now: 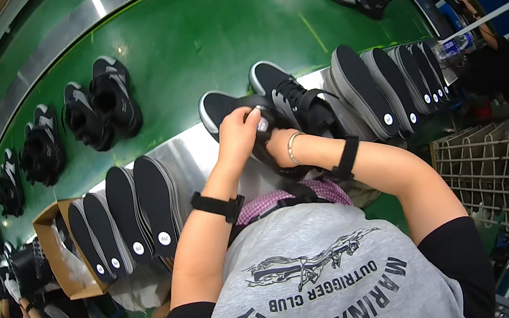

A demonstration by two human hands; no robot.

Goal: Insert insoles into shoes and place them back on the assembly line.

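Directly in front of me lies a black sneaker (217, 106) with a silver-grey toe. My left hand (239, 136) is closed at its opening, the thumb against the heel end of a black insole with a round white sticker (262, 124). Close beside it, my right hand (285, 147) is curled at the heel of the same shoe, its fingertips hidden. How deep the insole sits in the shoe is hidden by my hands. Touching distance to the right, a second black sneaker (289, 93) stands with its laces and strap showing.
Black-and-grey insoles stand in stacks, one group (158, 201) left, another (360, 89) right. An open cardboard box (60, 256) is at the left. More sneakers (113, 95) stand along the green surface (213, 25). A wire rack (496, 174) is at right. Other people work at both sides.
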